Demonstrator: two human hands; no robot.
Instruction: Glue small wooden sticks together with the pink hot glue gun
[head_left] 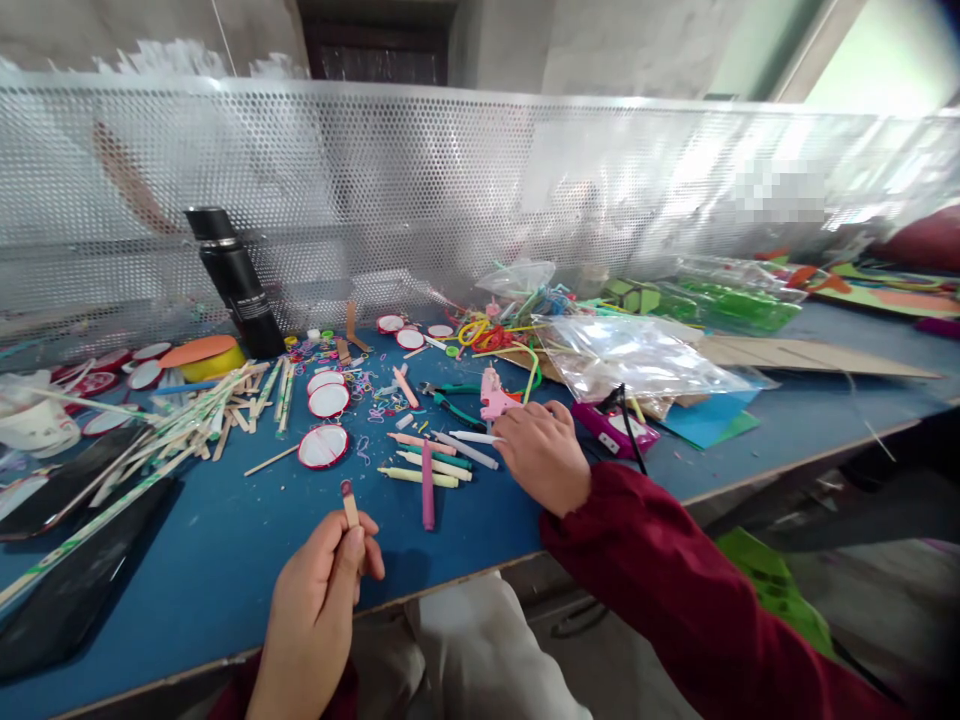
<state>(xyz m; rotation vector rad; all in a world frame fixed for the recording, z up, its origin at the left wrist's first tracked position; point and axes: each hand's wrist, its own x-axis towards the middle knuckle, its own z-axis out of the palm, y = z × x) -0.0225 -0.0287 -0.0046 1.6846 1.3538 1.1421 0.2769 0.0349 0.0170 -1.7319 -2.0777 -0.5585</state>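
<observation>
A craft workshop: a blue worktop [225,560] strewn with sticks [187,420], a glue gun [495,395] and a perforated metal screen [450,190].

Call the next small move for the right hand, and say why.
Probably close the right hand on the pink glue gun and lift it. The fingertips already rest at its handle, and the left hand holds a wooden stick upright above the blue table, tip exposed. Whether the gun is hot cannot be told.

Just one head-worn cam here, looking forward and down over the blue table [225,560], pretty close, mesh screen [420,190] behind.
</observation>
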